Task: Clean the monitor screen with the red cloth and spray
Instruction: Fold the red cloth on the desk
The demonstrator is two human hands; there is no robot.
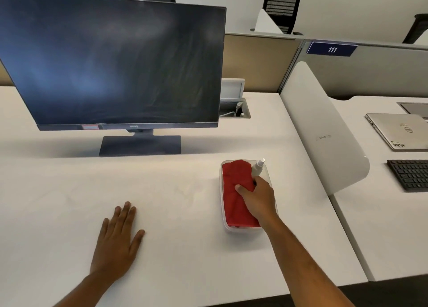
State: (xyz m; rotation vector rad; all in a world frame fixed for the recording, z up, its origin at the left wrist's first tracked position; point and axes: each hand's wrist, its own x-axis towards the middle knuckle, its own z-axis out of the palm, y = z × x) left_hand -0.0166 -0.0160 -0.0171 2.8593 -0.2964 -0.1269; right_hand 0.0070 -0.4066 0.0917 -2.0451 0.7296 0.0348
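A dark monitor [115,63] with a smeared screen stands on the white desk [185,202] at the left. To its right, near the desk's middle, a clear plastic tray [243,230] holds a folded red cloth [234,191] and a small white spray bottle [258,166]. My right hand [257,198] is in the tray, fingers wrapped around the lower part of the spray bottle, thumb resting on the cloth. My left hand [118,239] lies flat on the desk, palm down, fingers apart, holding nothing.
A white curved divider [324,130] separates this desk from the one on the right, which carries a closed laptop [398,130] and a black keyboard [410,174]. An open cable hatch [234,110] sits behind the monitor's right edge. Office chairs stand beyond the partition.
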